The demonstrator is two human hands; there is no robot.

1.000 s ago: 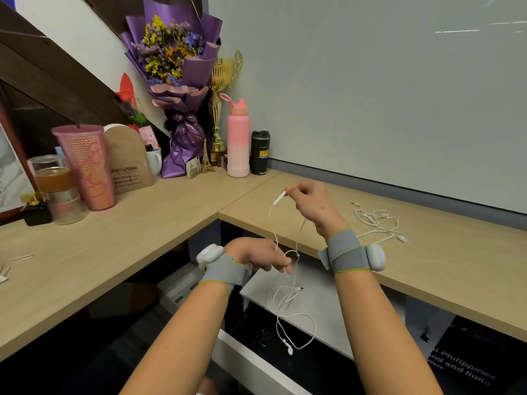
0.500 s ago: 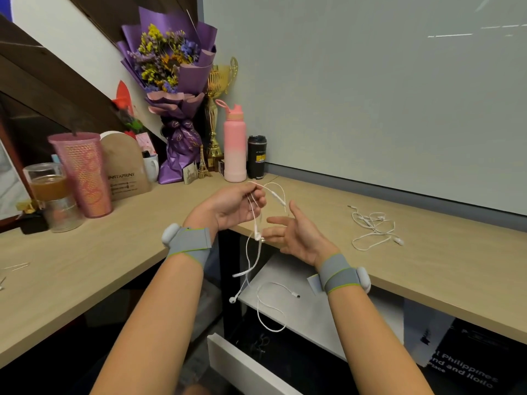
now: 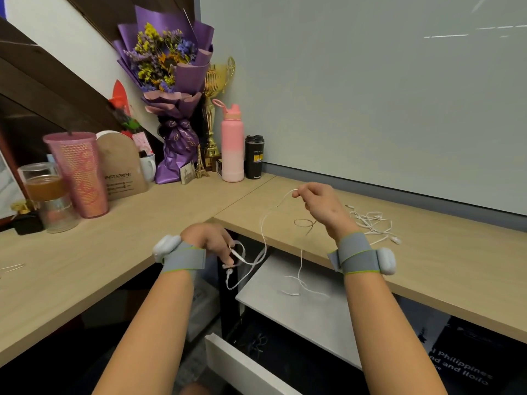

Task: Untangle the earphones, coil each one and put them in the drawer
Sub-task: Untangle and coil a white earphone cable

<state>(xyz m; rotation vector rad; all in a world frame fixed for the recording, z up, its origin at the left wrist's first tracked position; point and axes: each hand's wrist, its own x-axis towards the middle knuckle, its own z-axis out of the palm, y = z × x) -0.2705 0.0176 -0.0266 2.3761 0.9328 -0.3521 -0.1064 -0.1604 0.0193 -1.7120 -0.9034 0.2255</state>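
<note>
Pinching one earphone cord (image 3: 262, 223) up high, the right hand (image 3: 319, 206) stretches it from the left hand (image 3: 211, 240), which grips loops lower. Coiling looks barely begun; another pair (image 3: 368, 220) lies tangled on the desk (image 3: 456, 266), far right; the drawer (image 3: 242, 366) stands open, near.

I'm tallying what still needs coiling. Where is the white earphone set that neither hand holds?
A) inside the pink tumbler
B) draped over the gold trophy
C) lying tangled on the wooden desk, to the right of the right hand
C: the tangled white earphone set lies on the light wooden desk just past the right hand, which with the left hand grips the other white earphone cable.
</note>
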